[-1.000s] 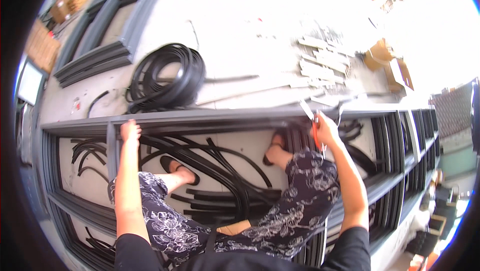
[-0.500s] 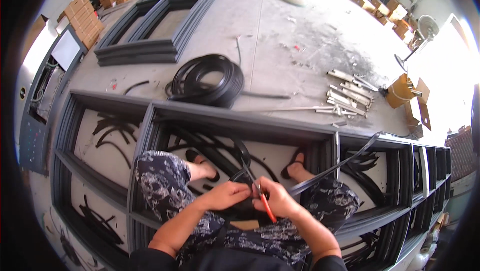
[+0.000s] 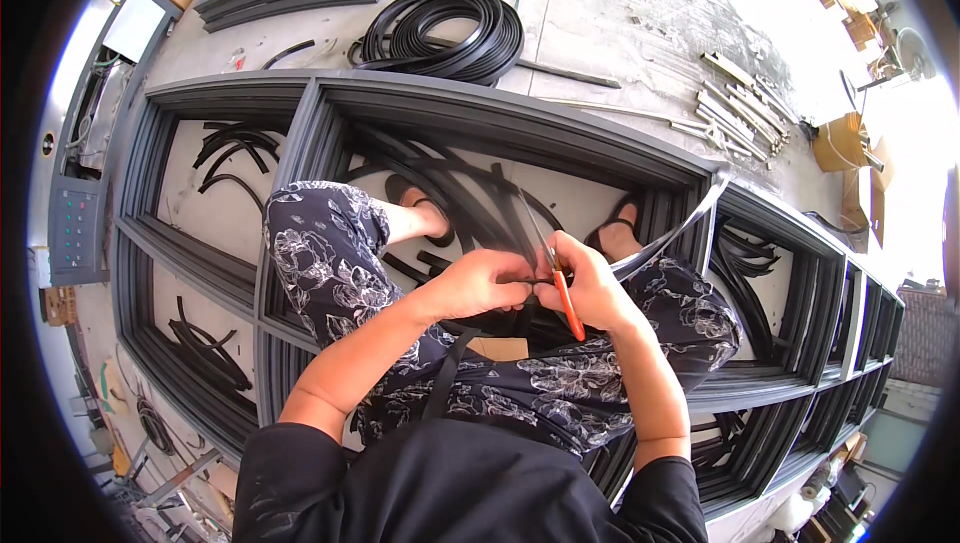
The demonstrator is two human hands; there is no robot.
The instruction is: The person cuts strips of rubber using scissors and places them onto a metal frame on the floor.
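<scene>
Fingers closed, my left hand pinches a black rubber strip in front of my lap; its end is mostly hidden by the fingers. Touching it, my right hand is wrapped round scissors with orange handles, whose blades point away from me. From the right hand the rubber strip runs over my right knee to the frame's edge. Beyond the hands, dark strip lengths lie inside the frame opening between my feet, some smeared by motion.
A stack of dark grey frames surrounds my legs, its crossbars dividing it into openings. Cut black strips lie in several openings. Beyond lie a coil of black strip, pale metal bars and a yellow bucket.
My view has tilted down toward my lap. Both hands have come together at the strip, and the loop that stood up beyond them is now a blur. The scissors stay in my right hand.
</scene>
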